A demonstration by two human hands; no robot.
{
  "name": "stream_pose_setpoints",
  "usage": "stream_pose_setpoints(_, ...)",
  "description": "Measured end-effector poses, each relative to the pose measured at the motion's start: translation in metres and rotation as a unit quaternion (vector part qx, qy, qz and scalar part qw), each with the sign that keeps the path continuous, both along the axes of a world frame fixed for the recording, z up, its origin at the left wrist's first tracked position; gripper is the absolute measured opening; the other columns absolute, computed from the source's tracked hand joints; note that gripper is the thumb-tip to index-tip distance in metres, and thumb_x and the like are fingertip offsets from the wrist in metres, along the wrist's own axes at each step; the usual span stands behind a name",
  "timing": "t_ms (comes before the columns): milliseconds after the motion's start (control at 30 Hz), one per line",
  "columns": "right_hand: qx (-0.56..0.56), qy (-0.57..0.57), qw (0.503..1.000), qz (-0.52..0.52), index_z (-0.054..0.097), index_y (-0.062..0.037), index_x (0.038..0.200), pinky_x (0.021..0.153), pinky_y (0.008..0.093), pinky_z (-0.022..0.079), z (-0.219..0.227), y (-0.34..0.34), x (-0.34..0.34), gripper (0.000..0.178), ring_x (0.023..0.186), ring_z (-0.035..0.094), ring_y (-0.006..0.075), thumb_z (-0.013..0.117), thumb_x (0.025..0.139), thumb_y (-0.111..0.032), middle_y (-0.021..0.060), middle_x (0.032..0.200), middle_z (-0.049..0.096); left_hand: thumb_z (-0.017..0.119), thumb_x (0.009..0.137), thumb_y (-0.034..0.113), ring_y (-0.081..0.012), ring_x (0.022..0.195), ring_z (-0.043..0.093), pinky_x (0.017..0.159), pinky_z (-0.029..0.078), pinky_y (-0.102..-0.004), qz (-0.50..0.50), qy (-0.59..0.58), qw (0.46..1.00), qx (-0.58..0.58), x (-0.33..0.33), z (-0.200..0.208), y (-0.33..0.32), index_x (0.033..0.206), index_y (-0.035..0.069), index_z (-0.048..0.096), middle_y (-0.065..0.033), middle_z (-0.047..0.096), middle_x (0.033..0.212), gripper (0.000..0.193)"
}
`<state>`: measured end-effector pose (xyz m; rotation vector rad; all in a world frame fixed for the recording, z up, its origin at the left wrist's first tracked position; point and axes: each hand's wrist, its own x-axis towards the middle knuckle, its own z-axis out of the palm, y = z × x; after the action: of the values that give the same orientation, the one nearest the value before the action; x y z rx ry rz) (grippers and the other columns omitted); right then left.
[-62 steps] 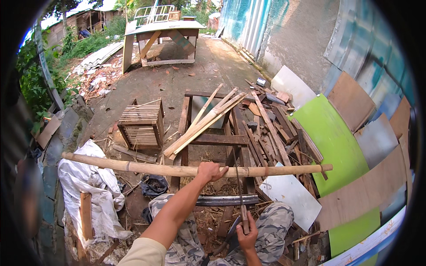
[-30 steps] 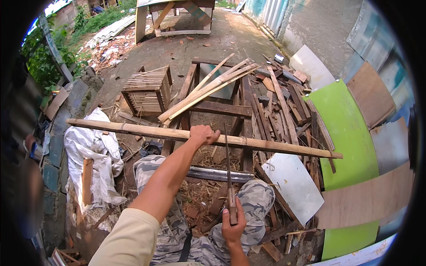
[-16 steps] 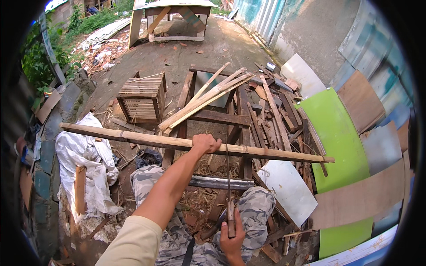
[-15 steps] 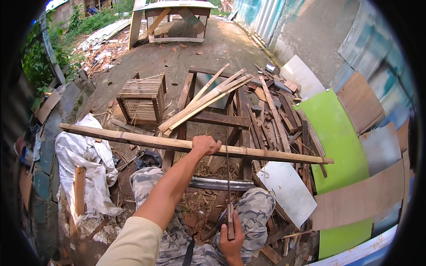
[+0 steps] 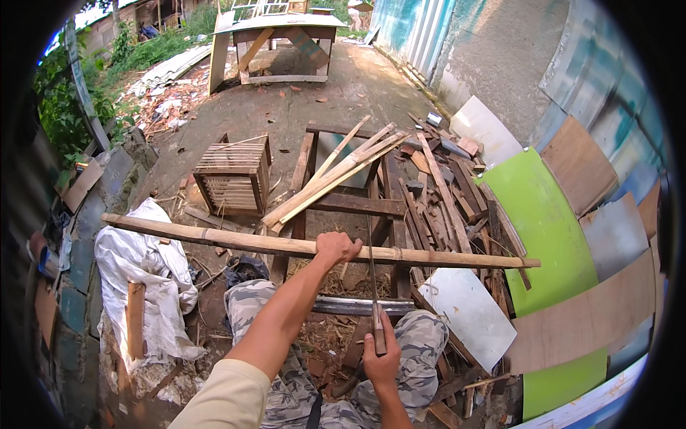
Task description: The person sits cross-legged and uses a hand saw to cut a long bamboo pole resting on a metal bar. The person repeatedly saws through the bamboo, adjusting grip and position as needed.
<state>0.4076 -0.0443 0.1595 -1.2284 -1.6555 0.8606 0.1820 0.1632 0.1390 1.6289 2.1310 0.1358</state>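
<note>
A long bamboo pole (image 5: 214, 238) lies crosswise in front of me, running from the left to the green board on the right. My left hand (image 5: 336, 248) grips it from above near its middle. My right hand (image 5: 381, 360) holds the wooden handle of a long thin blade (image 5: 371, 266), which stands upright with its upper part against the pole just right of my left hand. My knees in camouflage trousers (image 5: 421, 343) sit below the pole, with a curved dark metal piece (image 5: 357, 306) lying between them and the pole.
A dark wooden frame (image 5: 357, 206) with bamboo slats (image 5: 336, 175) leaning on it stands ahead. A slatted wooden crate (image 5: 232, 174) is to its left, a white sack (image 5: 139, 264) at left. Green (image 5: 543, 214), white (image 5: 468, 314) and brown boards lean at right. A wooden table (image 5: 275, 39) stands far back.
The pole's right end has dropped a little and it lies flatter. My right hand has lifted the blade slightly, keeping it upright against the pole. My left hand stays on the pole.
</note>
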Motion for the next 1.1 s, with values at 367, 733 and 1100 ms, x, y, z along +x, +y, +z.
stream_pose_setpoints(367,-0.026,-0.001,1.000,-0.007,0.051,0.0015,0.145,0.085,0.0318,0.055,0.003,-0.047,0.026,0.058,0.100,0.071,0.0223,0.062,0.088,-0.004,0.0233,0.124,0.069,0.038,0.095,0.059,-0.0363,0.105,0.071,0.092,0.053,-0.0446,0.007,0.014,1.000,0.012,0.001,-0.001,-0.004,0.105,0.000,0.077,-0.0236,0.073,0.109,0.071)
stream_pose_setpoints(733,-0.044,0.037,0.998,0.017,0.051,-0.0052,0.147,0.087,0.0344,0.054,-0.013,0.036,-0.013,0.063,0.105,0.072,0.0279,0.060,0.085,-0.004,0.0254,0.123,0.068,0.035,0.095,0.070,-0.0374,0.104,0.071,0.091,0.054,-0.0457,-0.035,0.037,0.999,-0.003,0.000,-0.002,-0.002,0.102,0.000,0.077,-0.0239,0.074,0.106,0.082)
stream_pose_setpoints(1100,-0.047,0.068,0.997,0.010,0.051,-0.0025,0.147,0.092,0.0328,0.053,-0.043,0.032,-0.002,0.061,0.114,0.068,0.0277,0.061,0.087,-0.004,0.0240,0.133,0.064,0.038,0.088,0.080,-0.0407,0.105,0.069,0.091,0.053,-0.0488,-0.131,0.029,0.990,-0.032,-0.005,-0.008,0.006,0.105,0.003,0.077,-0.0243,0.073,0.106,0.088)
